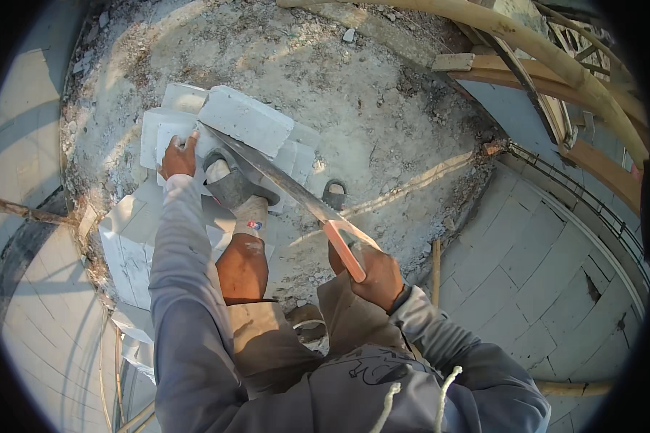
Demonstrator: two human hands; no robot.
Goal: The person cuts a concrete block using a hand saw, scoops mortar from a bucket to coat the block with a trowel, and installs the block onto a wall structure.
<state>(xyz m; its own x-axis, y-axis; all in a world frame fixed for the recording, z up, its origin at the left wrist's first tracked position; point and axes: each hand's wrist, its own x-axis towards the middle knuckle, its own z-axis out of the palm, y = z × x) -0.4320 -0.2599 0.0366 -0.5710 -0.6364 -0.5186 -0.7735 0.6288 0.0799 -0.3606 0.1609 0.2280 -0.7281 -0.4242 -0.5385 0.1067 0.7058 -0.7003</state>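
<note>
Right hand [379,278]: my fingers are clenched round the orange handle of the handsaw [345,249]. Its blade runs from there up and leftward, the tip ending just right of my left thumb and forefinger. Left hand [177,157]: laid on a white block [167,132]; cannot tell whether those fingers grip its edge or merely press. A second white block [247,119] lies just right of and beyond the left fingers, the blade along its near side; whether the teeth sit in a cut is not visible. My sandalled foot [231,187] is on the near side of the blade, between my two hands.

Judgement: long, even strokes with light pressure should suit; keep wrist and blade in one line, shift the left fingertips farther from the tip, and mind the foot.
</note>
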